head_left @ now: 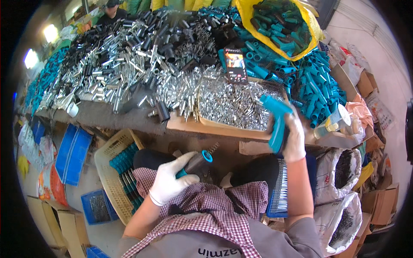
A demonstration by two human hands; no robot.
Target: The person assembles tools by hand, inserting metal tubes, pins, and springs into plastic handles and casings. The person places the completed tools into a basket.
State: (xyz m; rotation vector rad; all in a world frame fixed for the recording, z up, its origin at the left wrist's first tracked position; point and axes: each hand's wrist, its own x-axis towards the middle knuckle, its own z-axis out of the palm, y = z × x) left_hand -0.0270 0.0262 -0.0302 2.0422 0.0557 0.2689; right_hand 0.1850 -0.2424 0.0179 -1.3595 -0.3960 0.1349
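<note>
My left hand (170, 182), in a white glove, is closed around a dark cylinder (195, 165) over my lap. A teal ring (207, 156) rims the cylinder's upper end, and a thin coil spring (214, 148) shows just beyond it. Raised at the table's front right, my gloved right hand (295, 139) grips a teal pistol-shaped handle (278, 122), its narrow end pointing up and left. Behind that handle lies a heap of small shiny metal parts (234, 103). The two held pieces are apart.
Metal tubes (129, 60) and loose teal handles (318, 92) cover the table. A phone (236, 66) stands among them, below a yellow sack (297, 53). By my legs are a cream basket (103, 161) and a blue tray (272, 210). Someone (112, 13) is at the far left.
</note>
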